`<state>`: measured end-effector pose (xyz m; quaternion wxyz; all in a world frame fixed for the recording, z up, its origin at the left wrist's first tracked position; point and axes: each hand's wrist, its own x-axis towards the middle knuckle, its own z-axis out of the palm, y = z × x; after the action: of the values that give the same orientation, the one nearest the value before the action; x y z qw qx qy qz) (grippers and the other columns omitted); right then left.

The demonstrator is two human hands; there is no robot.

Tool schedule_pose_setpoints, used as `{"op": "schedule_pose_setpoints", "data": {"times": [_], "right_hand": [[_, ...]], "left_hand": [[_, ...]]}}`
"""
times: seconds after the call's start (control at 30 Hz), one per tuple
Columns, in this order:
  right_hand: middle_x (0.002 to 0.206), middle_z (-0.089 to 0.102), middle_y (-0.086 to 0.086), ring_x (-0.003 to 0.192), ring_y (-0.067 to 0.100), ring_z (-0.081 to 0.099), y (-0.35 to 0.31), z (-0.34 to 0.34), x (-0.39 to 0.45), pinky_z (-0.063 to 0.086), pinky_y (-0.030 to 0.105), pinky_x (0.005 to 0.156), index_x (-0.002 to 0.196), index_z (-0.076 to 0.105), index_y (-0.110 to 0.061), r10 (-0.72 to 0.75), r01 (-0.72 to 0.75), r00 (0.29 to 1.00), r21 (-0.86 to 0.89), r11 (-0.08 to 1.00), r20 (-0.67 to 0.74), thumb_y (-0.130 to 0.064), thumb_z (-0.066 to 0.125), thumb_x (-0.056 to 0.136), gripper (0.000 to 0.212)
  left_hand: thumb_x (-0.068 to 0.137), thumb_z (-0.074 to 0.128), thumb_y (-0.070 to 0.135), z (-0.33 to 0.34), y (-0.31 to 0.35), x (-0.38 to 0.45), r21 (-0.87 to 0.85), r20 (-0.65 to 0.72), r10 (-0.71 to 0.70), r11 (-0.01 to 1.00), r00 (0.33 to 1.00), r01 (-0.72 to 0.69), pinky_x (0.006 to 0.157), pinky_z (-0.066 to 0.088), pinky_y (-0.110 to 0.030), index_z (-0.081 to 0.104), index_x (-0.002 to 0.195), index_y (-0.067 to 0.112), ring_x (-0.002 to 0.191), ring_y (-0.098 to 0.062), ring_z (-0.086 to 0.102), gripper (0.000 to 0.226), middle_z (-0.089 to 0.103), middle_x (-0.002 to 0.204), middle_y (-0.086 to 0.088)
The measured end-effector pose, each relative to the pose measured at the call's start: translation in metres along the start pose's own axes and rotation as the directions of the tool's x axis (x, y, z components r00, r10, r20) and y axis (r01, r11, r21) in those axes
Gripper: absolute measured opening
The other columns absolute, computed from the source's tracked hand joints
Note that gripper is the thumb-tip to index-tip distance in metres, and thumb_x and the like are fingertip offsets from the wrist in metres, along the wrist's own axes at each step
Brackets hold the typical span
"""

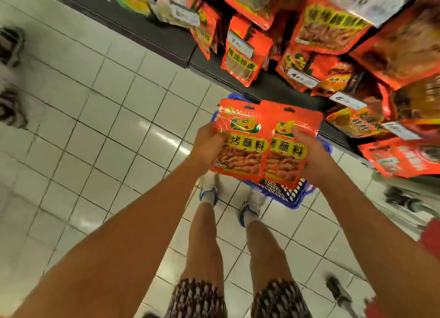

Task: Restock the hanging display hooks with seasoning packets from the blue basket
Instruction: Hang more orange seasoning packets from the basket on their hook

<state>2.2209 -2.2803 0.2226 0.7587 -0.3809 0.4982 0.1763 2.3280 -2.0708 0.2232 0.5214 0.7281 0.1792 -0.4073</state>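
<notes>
Both hands are holding red seasoning packets out in front of the person. The left hand [206,144] grips the left edge of one packet [240,136], with the thumb on the front. The right hand [309,151] grips the right edge of another packet [287,146] the same way. The two packets overlap in the middle, between the hands.

The blue basket [295,196] sits on the floor right under the hands, mostly hidden by the packets.

To do this step well, I think the person should line up the little hang holes at the top of the packets. Then they can lift them up and to the right, where the display packets [333,24] hang. Slide the hole over a hook slowly (a fast push could tear the top).

The packets are flat and look thin, shiny and slippery, like crinkly plastic foil. They look bendy, so holding the sides keeps them from flopping. The basket is hard plastic with holes in its sides. The floor [107,117] is smooth, glossy white tiles.
</notes>
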Motion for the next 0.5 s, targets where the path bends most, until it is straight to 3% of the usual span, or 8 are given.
{"op": "schedule_pose_setpoints", "data": {"times": [0.03, 0.1, 0.17, 0.27, 0.3, 0.33, 0.4, 0.5], "right_hand": [[0.099, 0.079, 0.004, 0.089, 0.026, 0.077, -0.013, 0.008, -0.025, 0.062, 0.039, 0.064, 0.090, 0.081, -0.027, -0.032, 0.032, 0.999, -0.013, 0.999, -0.004, -0.040, 0.063, 0.092, 0.023], [0.115, 0.076, -0.002, 0.111, 0.025, 0.070, -0.042, 0.025, -0.074, 0.058, 0.049, 0.090, 0.080, 0.081, -0.041, -0.128, 0.125, 0.991, -0.066, 0.990, -0.036, -0.040, 0.067, 0.091, 0.018], [0.133, 0.068, 0.000, 0.127, 0.027, 0.059, -0.069, 0.039, -0.121, 0.044, 0.056, 0.107, 0.085, 0.080, -0.046, -0.248, 0.244, 0.968, -0.099, 0.965, -0.032, -0.051, 0.078, 0.076, 0.010], [0.138, 0.063, 0.010, 0.134, 0.035, 0.052, -0.107, 0.058, -0.187, 0.035, 0.064, 0.112, 0.117, 0.072, -0.028, -0.388, 0.390, 0.921, -0.105, 0.915, 0.042, -0.070, 0.090, 0.040, 0.090], [0.137, 0.064, 0.010, 0.135, 0.037, 0.050, -0.120, 0.061, -0.206, 0.034, 0.064, 0.113, 0.124, 0.068, -0.025, -0.442, 0.446, 0.895, -0.094, 0.890, 0.061, -0.071, 0.091, 0.034, 0.104], [0.135, 0.066, 0.008, 0.134, 0.038, 0.051, -0.133, 0.066, -0.226, 0.034, 0.064, 0.114, 0.124, 0.068, -0.027, -0.500, 0.506, 0.862, -0.079, 0.859, 0.081, -0.070, 0.092, 0.034, 0.102], [0.121, 0.073, -0.004, 0.126, 0.031, 0.060, -0.161, 0.076, -0.265, 0.039, 0.062, 0.112, 0.110, 0.073, -0.036, -0.622, 0.629, 0.777, -0.077, 0.774, 0.094, -0.060, 0.091, 0.052, 0.065], [0.100, 0.077, -0.013, 0.099, 0.013, 0.070, -0.199, 0.090, -0.312, 0.046, 0.057, 0.106, 0.103, 0.074, -0.029, -0.758, 0.762, 0.647, -0.047, 0.646, 0.083, -0.030, 0.078, 0.074, 0.029]], "left_hand": [[0.078, 0.072, 0.014, -0.004, 0.020, -0.023, -0.017, -0.010, 0.025, 1.000, 1.000, -0.025, 0.062, 0.061, -0.029, 0.079, 0.082, 0.026, 0.077, -0.021, 0.078, 0.014, 0.079, 0.083, -0.001], [0.080, 0.073, 0.016, -0.013, 0.058, -0.066, -0.047, -0.031, 0.092, 0.995, 0.995, -0.093, 0.073, 0.060, -0.040, 0.076, 0.092, 0.010, 0.080, -0.034, 0.074, 0.013, 0.077, 0.088, -0.014], [0.089, 0.070, 0.013, -0.021, 0.095, -0.104, -0.050, -0.045, 0.187, 0.981, 0.981, -0.189, 0.068, 0.054, -0.038, 0.073, 0.093, 0.007, 0.071, -0.030, 0.067, 0.008, 0.072, 0.082, -0.014], [0.093, 0.069, 0.013, -0.031, 0.152, -0.160, -0.062, -0.067, 0.337, 0.938, 0.939, -0.342, 0.065, 0.059, -0.031, 0.075, 0.092, 0.013, 0.073, -0.022, 0.074, 0.006, 0.079, 0.085, -0.007], [0.093, 0.069, 0.012, -0.034, 0.172, -0.178, -0.064, -0.071, 0.387, 0.918, 0.919, -0.391, 0.066, 0.060, -0.030, 0.075, 0.094, 0.014, 0.074, -0.018, 0.074, 0.007, 0.079, 0.086, -0.004], [0.093, 0.068, 0.012, -0.036, 0.189, -0.195, -0.066, -0.078, 0.434, 0.896, 0.898, -0.439, 0.069, 0.060, -0.031, 0.075, 0.096, 0.015, 0.076, -0.016, 0.074, 0.009, 0.079, 0.086, -0.001], [0.092, 0.067, 0.010, -0.040, 0.225, -0.227, -0.071, -0.100, 0.523, 0.845, 0.846, -0.531, 0.079, 0.060, -0.039, 0.075, 0.103, 0.012, 0.081, -0.018, 0.073, 0.014, 0.079, 0.091, -0.002], [0.095, 0.063, 0.008, -0.045, 0.274, -0.268, -0.082, -0.117, 0.631, 0.763, 0.767, -0.641, 0.090, 0.058, -0.053, 0.071, 0.113, 0.006, 0.090, -0.028, 0.071, 0.020, 0.077, 0.103, -0.018]]}}
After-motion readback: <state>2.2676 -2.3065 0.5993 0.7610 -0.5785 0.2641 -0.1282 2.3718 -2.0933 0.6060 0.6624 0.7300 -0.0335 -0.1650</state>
